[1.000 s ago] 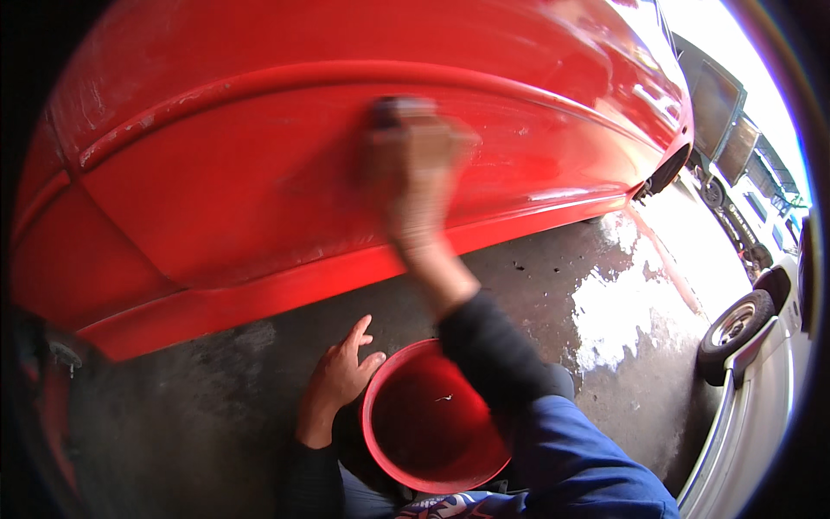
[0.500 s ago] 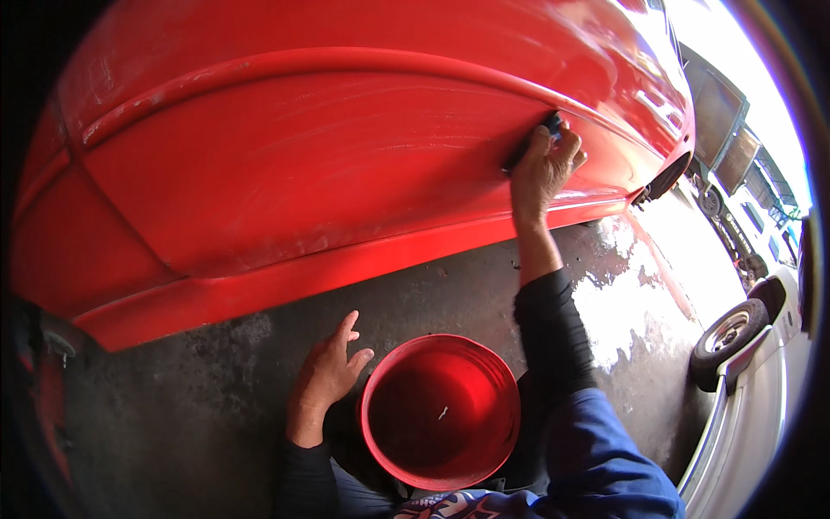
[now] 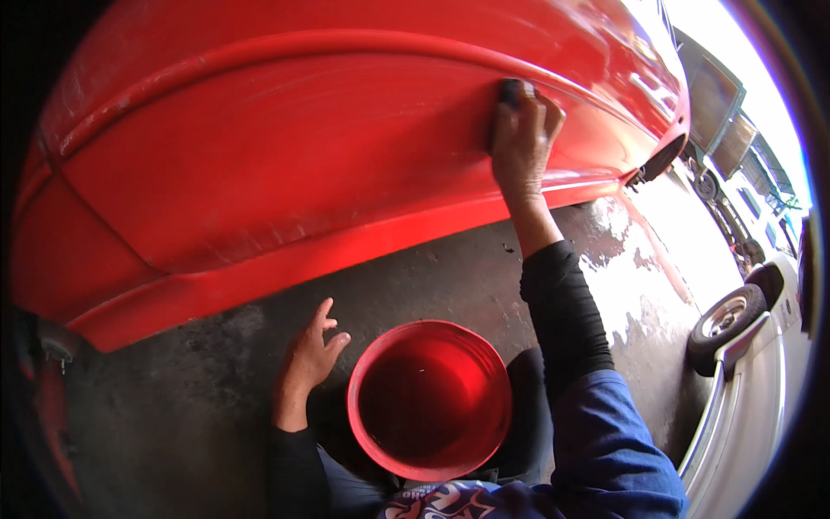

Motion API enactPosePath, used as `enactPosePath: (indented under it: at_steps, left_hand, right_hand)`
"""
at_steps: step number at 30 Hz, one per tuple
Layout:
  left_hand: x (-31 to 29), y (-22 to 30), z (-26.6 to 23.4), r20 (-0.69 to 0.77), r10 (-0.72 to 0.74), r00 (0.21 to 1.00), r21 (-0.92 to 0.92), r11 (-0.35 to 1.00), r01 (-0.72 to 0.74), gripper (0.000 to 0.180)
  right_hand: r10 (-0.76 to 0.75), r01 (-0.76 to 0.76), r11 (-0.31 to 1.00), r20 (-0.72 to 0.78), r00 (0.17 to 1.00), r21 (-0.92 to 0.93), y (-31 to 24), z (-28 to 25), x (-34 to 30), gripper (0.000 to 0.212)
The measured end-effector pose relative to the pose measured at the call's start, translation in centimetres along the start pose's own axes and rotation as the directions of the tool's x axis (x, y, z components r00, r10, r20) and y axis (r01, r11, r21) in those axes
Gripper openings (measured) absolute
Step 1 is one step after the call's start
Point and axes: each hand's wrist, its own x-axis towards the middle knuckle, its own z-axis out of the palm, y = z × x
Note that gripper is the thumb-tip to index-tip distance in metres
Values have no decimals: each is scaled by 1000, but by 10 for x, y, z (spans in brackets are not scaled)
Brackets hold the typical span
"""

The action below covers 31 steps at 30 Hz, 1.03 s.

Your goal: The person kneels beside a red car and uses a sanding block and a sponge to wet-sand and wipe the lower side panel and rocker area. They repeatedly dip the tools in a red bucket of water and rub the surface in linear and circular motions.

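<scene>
My right hand (image 3: 521, 147) is raised against the side panel of a red car (image 3: 285, 164) and presses a small dark pad (image 3: 510, 92) onto the paint near a body crease. The pad is mostly covered by my fingers. My left hand (image 3: 309, 356) hangs low with fingers spread, holding nothing, just left of a red bucket (image 3: 430, 400) that sits below me on the ground. The bucket holds some liquid.
Wet grey concrete (image 3: 173, 415) lies under the car, with a pale foamy puddle (image 3: 640, 268) to the right. A white vehicle with a wheel (image 3: 726, 318) stands at the right edge. More vehicles (image 3: 718, 112) are parked farther off at upper right.
My right hand with the pad swept right along the panel, then came back left and upward. My left hand and the bucket stayed roughly in place.
</scene>
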Motion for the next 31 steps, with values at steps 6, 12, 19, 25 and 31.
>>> enactPosePath:
  at_steps: [6, 12, 19, 25, 31]
  left_hand:
    - [-7, 6, -11, -46, 15, 999, -18, 1000, -16, 70]
    - [-6, -2, -27, -153, 18, 988, -51, 998, -26, 69]
    - [-8, 5, -25, -134, 20, 991, -37, 999, -25, 67]
    - [-5, -3, -35, -135, -43, 990, -46, 998, 37, 66]
    - [0, -6, -35, 21, -212, 977, 90, 974, 209, 68]
  right_hand:
    - [298, -379, 907, 355, 886, 185, -9, -61, -18, 36]
    - [-451, -805, 534, 893, -11, 260, -79, -117, -241, 36]
    - [-230, -817, 568, 934, -272, -98, -89, -166, -491, 40]
    - [-349, -644, 739, 704, -619, -200, -90, -144, -390, 40]
    - [-473, -479, 734, 868, 149, 482, -115, -79, -69, 34]
